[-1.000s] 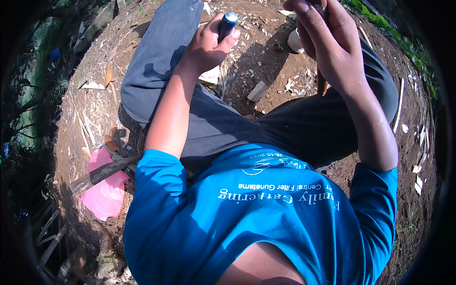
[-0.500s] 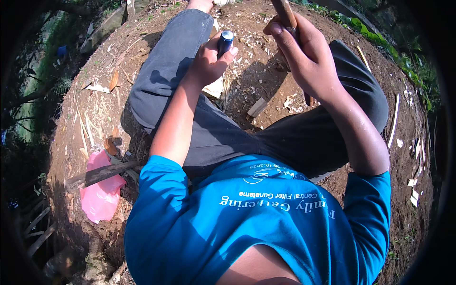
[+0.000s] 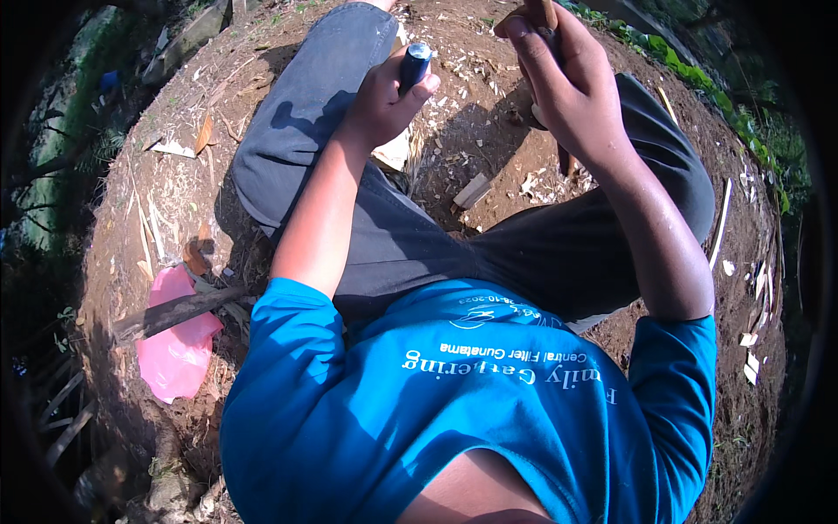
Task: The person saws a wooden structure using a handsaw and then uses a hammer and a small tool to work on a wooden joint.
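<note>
My left hand (image 3: pixel 384 109) is wrapped around the dark blue handle (image 3: pixel 415 70) of what looks like a chisel. A shiny metal cap tops the handle, and the lower part of the tool is hidden behind the hand. Higher on the right, my right hand (image 3: pixel 576 96) grips a brown wooden handle (image 3: pixel 543 12). Its upper end runs out of the picture, so the tool's head does not show. Below the left hand a pale piece of wood (image 3: pixel 394 155) is partly visible between my legs.
Wood chips and a small block (image 3: pixel 472 192) lie on the soil between my bent legs. A pink plastic bag (image 3: pixel 179 358) is at the left, crossed by a dark flat length of wood (image 3: pixel 179 314). Thin pale strips (image 3: pixel 721 224) lie at the right, near green plants (image 3: pixel 672 61).
My right hand has risen slightly with the wooden handle. The left hand keeps its grip and has shifted only a little. The whole view has moved slightly.
</note>
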A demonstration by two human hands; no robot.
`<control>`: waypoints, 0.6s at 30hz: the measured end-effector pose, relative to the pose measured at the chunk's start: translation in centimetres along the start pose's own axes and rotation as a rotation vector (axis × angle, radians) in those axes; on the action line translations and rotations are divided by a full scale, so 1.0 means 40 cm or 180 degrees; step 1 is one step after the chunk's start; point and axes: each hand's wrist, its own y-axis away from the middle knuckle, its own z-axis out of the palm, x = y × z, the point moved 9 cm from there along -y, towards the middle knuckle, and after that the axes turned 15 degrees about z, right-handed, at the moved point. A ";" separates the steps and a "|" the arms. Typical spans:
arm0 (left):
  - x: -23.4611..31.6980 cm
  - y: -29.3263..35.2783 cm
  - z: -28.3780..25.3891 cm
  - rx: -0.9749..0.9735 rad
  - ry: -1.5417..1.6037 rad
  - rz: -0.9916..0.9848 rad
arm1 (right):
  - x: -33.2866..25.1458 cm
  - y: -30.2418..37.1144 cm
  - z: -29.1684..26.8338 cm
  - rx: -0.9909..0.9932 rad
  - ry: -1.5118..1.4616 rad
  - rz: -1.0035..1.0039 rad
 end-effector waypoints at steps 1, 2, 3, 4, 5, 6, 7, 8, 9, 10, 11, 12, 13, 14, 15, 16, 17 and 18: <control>-0.005 0.001 -0.003 0.0080 0.0155 0.0015 | -0.023 0.001 -0.010 0.0057 -0.0088 -0.0273; 0.000 0.003 -0.005 0.0184 0.0255 0.0144 | -0.005 0.009 0.026 -0.0208 0.0328 0.0128; 0.006 -0.002 -0.006 0.0263 0.0349 0.0303 | 0.052 -0.002 0.047 -0.0472 0.0615 0.0325; 0.011 -0.003 -0.019 0.0345 0.0418 0.0462 | 0.086 -0.018 0.078 -0.0743 0.0886 0.0504; -0.008 0.005 -0.019 0.0343 0.0655 0.0244 | 0.095 -0.006 0.060 -0.0502 0.0533 0.0591; -0.012 0.012 -0.030 0.0303 0.0611 0.0152 | 0.021 0.003 0.049 -0.0466 0.0147 0.0554; -0.012 0.007 -0.012 0.0252 0.0645 0.0068 | -0.014 0.004 0.020 -0.0308 0.0011 0.0122; -0.014 0.005 0.006 0.0200 0.0680 -0.0016 | -0.009 0.007 0.023 -0.0282 0.0117 0.0081; -0.009 -0.002 0.005 0.0133 0.0552 0.0096 | -0.012 0.006 0.032 -0.0278 0.0204 0.0019; -0.008 -0.005 0.002 0.0147 0.0585 0.0154 | -0.013 0.007 0.045 -0.0283 0.0289 -0.0034; -0.007 -0.007 0.000 0.0160 0.0619 0.0212 | 0.042 -0.004 0.067 -0.0526 0.0647 0.0324; -0.012 0.000 -0.013 0.0198 0.0631 0.0256 | 0.061 -0.017 0.099 -0.0798 0.0994 0.0665; -0.019 0.012 -0.025 0.0184 0.0428 0.0254 | 0.052 -0.008 0.073 -0.0561 0.0693 0.0837; -0.032 0.019 -0.036 0.0220 0.0429 0.0198 | 0.003 -0.014 0.043 -0.0356 0.0386 0.0512; -0.034 0.018 -0.028 0.0263 0.0474 0.0131 | -0.052 -0.009 0.008 -0.0162 0.0132 0.0211; -0.033 0.016 -0.027 0.0294 0.0497 0.0069 | -0.085 -0.017 -0.009 -0.0293 -0.0346 0.0463; -0.027 0.021 -0.026 0.0410 0.0712 0.0026 | -0.076 -0.009 -0.014 -0.0503 -0.0960 0.0668; -0.019 0.018 -0.020 0.0326 0.0673 0.0059 | -0.096 -0.004 -0.027 -0.0435 -0.0791 0.0585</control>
